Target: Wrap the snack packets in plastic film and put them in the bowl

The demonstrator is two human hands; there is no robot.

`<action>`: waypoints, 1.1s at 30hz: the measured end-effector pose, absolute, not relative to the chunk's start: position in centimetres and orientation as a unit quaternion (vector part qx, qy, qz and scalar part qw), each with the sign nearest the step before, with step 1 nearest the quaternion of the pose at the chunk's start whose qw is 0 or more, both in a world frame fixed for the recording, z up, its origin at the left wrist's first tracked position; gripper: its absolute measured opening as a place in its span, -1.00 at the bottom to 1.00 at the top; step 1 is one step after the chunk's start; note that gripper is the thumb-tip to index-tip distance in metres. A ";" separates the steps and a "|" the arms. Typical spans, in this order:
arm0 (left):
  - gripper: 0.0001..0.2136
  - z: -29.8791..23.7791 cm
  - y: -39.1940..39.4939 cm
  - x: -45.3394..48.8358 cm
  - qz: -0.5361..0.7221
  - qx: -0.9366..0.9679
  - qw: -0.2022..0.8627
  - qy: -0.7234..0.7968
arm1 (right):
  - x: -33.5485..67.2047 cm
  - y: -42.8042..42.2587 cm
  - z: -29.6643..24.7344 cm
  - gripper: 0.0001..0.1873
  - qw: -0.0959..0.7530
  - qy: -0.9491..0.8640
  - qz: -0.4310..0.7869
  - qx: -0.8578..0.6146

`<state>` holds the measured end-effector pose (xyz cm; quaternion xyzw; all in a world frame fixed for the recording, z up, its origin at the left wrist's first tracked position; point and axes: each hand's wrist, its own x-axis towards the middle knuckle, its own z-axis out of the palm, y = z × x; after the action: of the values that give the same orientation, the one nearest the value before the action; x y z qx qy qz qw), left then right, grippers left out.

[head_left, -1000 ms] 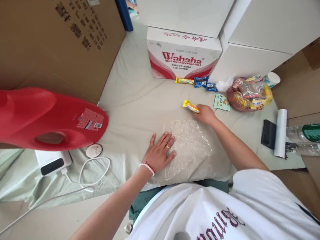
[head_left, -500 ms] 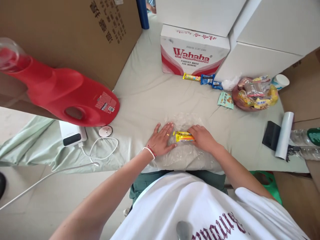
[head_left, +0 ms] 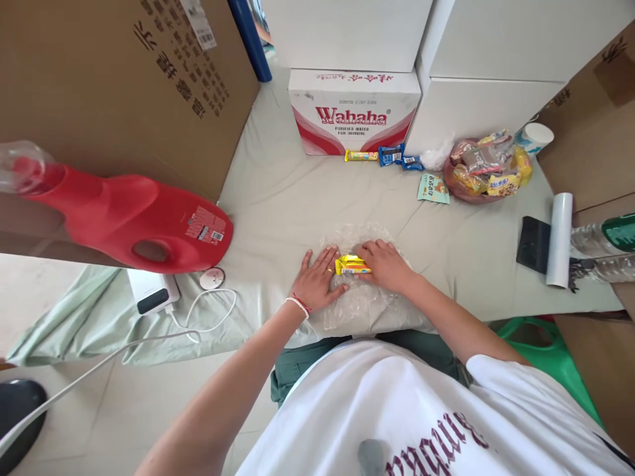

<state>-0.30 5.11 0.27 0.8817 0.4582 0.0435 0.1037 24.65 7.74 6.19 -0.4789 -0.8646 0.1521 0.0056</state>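
A clear, crinkled sheet of plastic wrap [head_left: 342,312] is spread at the table's front edge. On it lie yellow-wrapped snack bars [head_left: 350,265], side by side, with their right ends hidden beneath my right hand. My right hand [head_left: 384,266] curls its fingers over those bars from the right. My left hand [head_left: 317,281] rests flat on the left part of the sheet, fingers stretched and thumb spread, just beside the bars' left ends. A beaded bracelet [head_left: 298,304] circles the left wrist.
A red detergent jug [head_left: 143,221] lies tilted at left, near a white power bank [head_left: 153,291] with its cable. Behind stands a Wahaha carton [head_left: 354,112] with snack packets before it. A snack-filled bowl [head_left: 471,188], a white roll [head_left: 559,241] and bottles are at right.
The camera view has shifted. My right hand keeps its grip over the yellow bars, which sit slightly closer to my left hand. The left hand remains flat on the plastic.
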 end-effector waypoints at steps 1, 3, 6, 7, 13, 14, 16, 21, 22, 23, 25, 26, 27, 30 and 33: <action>-0.18 0.3 5.1 -0.3 0.043 0.881 0.103 0.459 | 24.1 7.6 5.8 -0.40 -0.011 -0.871 0.138 -0.471; -0.18 0.3 5.1 -0.2 0.040 0.881 0.104 0.460 | 23.2 7.2 5.3 -0.41 -0.022 -0.881 0.114 -0.459; -0.18 0.2 5.1 -0.3 0.037 0.882 0.103 0.459 | 22.7 6.8 5.1 -0.54 -0.028 -0.886 0.090 -0.454; -0.18 0.2 5.1 -0.3 0.037 0.881 0.102 0.460 | 22.7 6.8 5.2 -0.58 -0.034 -0.887 0.086 -0.452; -0.16 0.0 5.1 -0.2 0.035 0.881 0.094 0.462 | 24.3 6.9 5.9 -0.67 -0.068 -0.894 0.087 -0.435; -0.16 0.0 5.1 -0.2 0.034 0.881 0.094 0.462 | 24.6 6.9 6.0 -0.66 -0.066 -0.892 0.088 -0.439; -0.17 0.1 5.1 -0.1 0.032 0.881 0.096 0.463 | 25.0 6.8 6.3 -0.66 -0.059 -0.889 0.085 -0.446; -0.18 0.3 5.1 0.0 0.033 0.878 0.098 0.467 | 24.8 6.4 6.5 -0.71 -0.042 -0.895 0.080 -0.438; -0.18 0.3 5.1 0.0 0.034 0.878 0.098 0.467 | 24.6 6.5 6.4 -0.71 -0.035 -0.893 0.083 -0.440; -0.17 0.3 5.1 0.0 0.034 0.879 0.097 0.466 | 24.4 6.5 6.3 -0.70 -0.028 -0.891 0.087 -0.445; -0.18 0.2 5.1 0.0 0.034 0.879 0.097 0.465 | 23.9 6.7 6.2 -0.69 -0.019 -0.888 0.090 -0.450; -0.18 0.1 5.1 0.0 0.034 0.879 0.098 0.466 | 23.7 6.8 6.1 -0.69 -0.022 -0.889 0.089 -0.448; -0.18 0.1 5.1 0.0 0.033 0.878 0.100 0.467 | 23.5 6.9 6.1 -0.69 -0.030 -0.891 0.088 -0.444; -0.16 0.0 5.1 0.0 0.032 0.872 0.108 0.477 | 23.6 7.1 6.1 -0.69 -0.070 -0.897 0.088 -0.428; -0.13 0.0 5.1 0.1 0.038 0.865 0.119 0.486 | 24.4 7.1 6.2 -0.68 -0.094 -0.896 0.088 -0.426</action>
<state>0.15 5.08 -0.02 0.8650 0.4860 0.0381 0.1188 24.38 7.14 6.20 -0.4258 -0.8956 0.0883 -0.0938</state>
